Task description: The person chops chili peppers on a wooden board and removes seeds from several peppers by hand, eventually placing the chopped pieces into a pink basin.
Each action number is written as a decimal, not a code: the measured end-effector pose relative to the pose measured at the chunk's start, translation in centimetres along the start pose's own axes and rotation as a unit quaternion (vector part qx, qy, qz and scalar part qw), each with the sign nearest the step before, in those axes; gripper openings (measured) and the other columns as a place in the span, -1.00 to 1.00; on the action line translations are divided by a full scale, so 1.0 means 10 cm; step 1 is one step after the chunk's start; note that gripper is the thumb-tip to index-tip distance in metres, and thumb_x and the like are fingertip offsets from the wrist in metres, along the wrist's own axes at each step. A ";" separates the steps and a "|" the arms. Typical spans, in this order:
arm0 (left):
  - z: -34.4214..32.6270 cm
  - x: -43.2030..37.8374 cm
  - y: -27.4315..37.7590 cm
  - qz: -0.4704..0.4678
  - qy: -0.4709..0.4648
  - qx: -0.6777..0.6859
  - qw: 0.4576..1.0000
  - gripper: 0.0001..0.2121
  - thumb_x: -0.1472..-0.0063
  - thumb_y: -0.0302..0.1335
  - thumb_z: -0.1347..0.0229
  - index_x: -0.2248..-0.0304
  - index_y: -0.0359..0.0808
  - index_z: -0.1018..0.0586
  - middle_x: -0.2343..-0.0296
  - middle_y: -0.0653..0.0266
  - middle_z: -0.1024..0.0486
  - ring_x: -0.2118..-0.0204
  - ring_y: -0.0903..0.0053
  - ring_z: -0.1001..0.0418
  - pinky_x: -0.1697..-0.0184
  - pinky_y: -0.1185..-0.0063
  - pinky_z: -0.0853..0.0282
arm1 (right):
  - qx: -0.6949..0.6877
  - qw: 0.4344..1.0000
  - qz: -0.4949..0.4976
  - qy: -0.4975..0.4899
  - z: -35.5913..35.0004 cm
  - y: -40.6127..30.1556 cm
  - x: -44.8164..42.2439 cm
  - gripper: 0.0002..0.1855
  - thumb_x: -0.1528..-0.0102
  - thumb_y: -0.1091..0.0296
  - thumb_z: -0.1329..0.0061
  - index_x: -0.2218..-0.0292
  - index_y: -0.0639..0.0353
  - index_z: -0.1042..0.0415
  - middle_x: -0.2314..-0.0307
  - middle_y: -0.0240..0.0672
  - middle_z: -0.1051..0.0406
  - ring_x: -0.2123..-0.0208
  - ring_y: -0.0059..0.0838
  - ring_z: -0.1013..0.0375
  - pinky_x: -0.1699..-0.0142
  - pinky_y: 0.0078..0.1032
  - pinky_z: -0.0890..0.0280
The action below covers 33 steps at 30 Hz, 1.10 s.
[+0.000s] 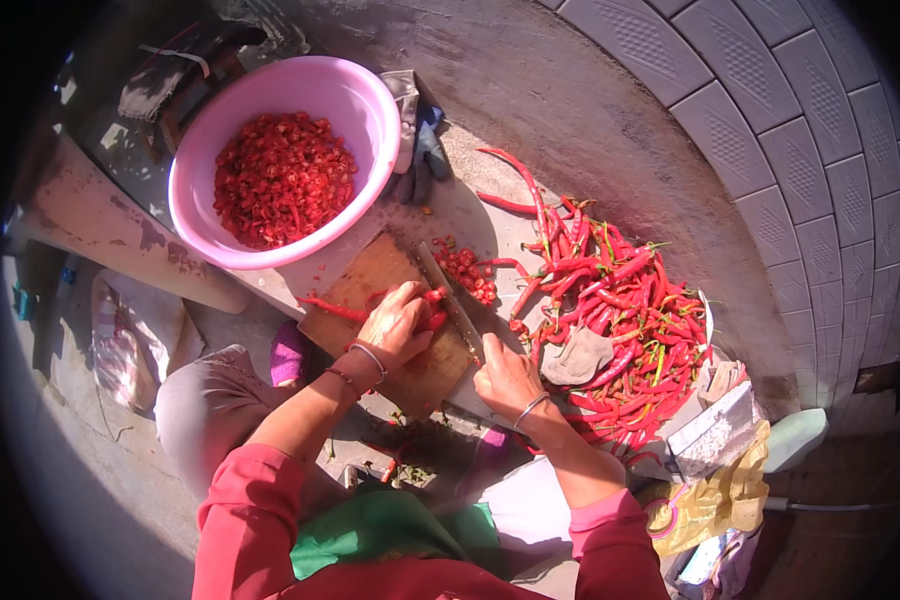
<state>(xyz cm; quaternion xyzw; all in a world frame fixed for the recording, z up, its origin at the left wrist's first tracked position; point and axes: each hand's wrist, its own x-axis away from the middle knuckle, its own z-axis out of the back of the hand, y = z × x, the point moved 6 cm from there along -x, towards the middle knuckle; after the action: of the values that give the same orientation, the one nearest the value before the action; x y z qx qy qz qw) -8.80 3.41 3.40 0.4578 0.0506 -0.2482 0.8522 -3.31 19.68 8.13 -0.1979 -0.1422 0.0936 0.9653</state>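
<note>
My left hand (396,324) presses a few red chili peppers (337,307) onto a wooden cutting board (367,279). In my right hand (507,376) is the handle of a wide-bladed knife (450,304), its blade standing along the board's right edge beside the peppers' ends. The handle itself is hidden by my fingers. Chopped chili pieces (466,274) lie just past the blade. A pink plastic basin (375,112) beyond the board holds a heap of chopped red chili (285,180).
A large pile of whole red chilies (615,285) lies on the right, with a greyish cloth (579,357) on it. Dark gloves (424,154) sit behind the basin. Pink-handled scissors (666,517) rest on yellow plastic (742,487) at lower right. A tiled wall (757,135) rises at the right.
</note>
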 end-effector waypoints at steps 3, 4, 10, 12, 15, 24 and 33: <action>-0.05 -0.05 -0.01 -0.003 -0.024 -0.019 1.000 -0.74 0.20 -0.50 -0.15 0.44 -0.36 -0.42 0.23 0.12 -0.32 0.17 0.20 -0.30 0.12 0.41 -0.30 | -0.007 1.000 0.025 0.003 0.06 -0.02 -0.03 -0.75 0.06 0.46 0.19 0.31 0.29 -0.10 0.47 0.10 -0.34 0.41 0.18 -0.36 0.32 -0.05 -0.26; -0.02 -0.06 0.04 -0.008 -0.030 -0.026 0.999 -0.74 0.21 -0.51 -0.15 0.44 -0.36 -0.42 0.24 0.13 -0.33 0.17 0.21 -0.30 0.12 0.42 -0.30 | -0.008 1.000 0.026 0.005 0.07 0.00 -0.04 -0.75 0.07 0.47 0.19 0.32 0.29 -0.09 0.48 0.09 -0.34 0.42 0.17 -0.36 0.33 -0.04 -0.26; -0.15 -0.07 0.15 -0.043 -0.065 -0.061 0.995 -0.72 0.20 -0.49 -0.14 0.40 -0.36 -0.45 0.26 0.15 -0.34 0.17 0.26 -0.29 0.10 0.45 -0.30 | -0.022 1.000 -0.003 0.003 0.06 0.09 -0.01 -0.76 0.07 0.48 0.19 0.32 0.27 -0.09 0.47 0.08 -0.35 0.42 0.18 -0.36 0.35 -0.01 -0.26; -0.11 -0.08 0.19 -0.048 -0.078 -0.092 0.991 -0.69 0.17 -0.47 -0.13 0.35 -0.38 -0.47 0.26 0.16 -0.34 0.16 0.29 -0.29 0.08 0.48 -0.30 | -0.011 1.000 -0.007 0.010 0.09 0.05 -0.01 -0.77 0.02 0.46 0.19 0.31 0.25 -0.09 0.45 0.09 -0.35 0.41 0.18 -0.36 0.34 -0.01 -0.26; -0.06 0.00 0.10 -0.057 -0.050 -0.054 0.996 -0.70 0.17 -0.47 -0.15 0.36 -0.35 -0.45 0.24 0.12 -0.34 0.17 0.23 -0.30 0.13 0.42 -0.32 | -0.011 1.000 -0.006 0.011 -0.01 0.03 -0.04 -0.70 -0.07 0.38 0.19 0.18 0.27 -0.09 0.38 0.14 -0.37 0.39 0.18 -0.37 0.34 -0.01 -0.26; -0.10 0.13 0.06 -0.125 -0.030 -0.142 0.982 -0.68 0.01 -0.40 -0.05 0.24 -0.38 -0.49 0.20 0.25 -0.34 0.15 0.42 -0.29 0.08 0.60 -0.32 | 0.060 0.998 -0.018 -0.024 -0.06 -0.11 -0.05 -0.76 -0.05 0.44 0.22 0.23 0.26 -0.08 0.47 0.15 -0.37 0.47 0.18 -0.38 0.38 0.00 -0.27; -0.12 0.11 0.10 -0.148 0.008 -0.148 0.978 -0.72 -0.03 -0.44 0.01 0.26 -0.39 -0.50 0.23 0.27 -0.34 0.16 0.43 -0.29 0.06 0.62 -0.29 | 0.036 0.998 -0.055 0.000 0.02 -0.01 -0.05 -0.66 -0.08 0.38 0.20 0.12 0.30 -0.09 0.55 0.14 -0.38 0.47 0.17 -0.39 0.37 -0.01 -0.26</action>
<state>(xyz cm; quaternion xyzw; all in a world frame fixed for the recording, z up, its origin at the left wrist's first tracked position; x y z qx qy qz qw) -7.26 4.39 3.14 0.3157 0.1614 -0.3576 0.8640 -3.85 19.49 8.19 -0.1548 -0.1494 0.0452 0.9755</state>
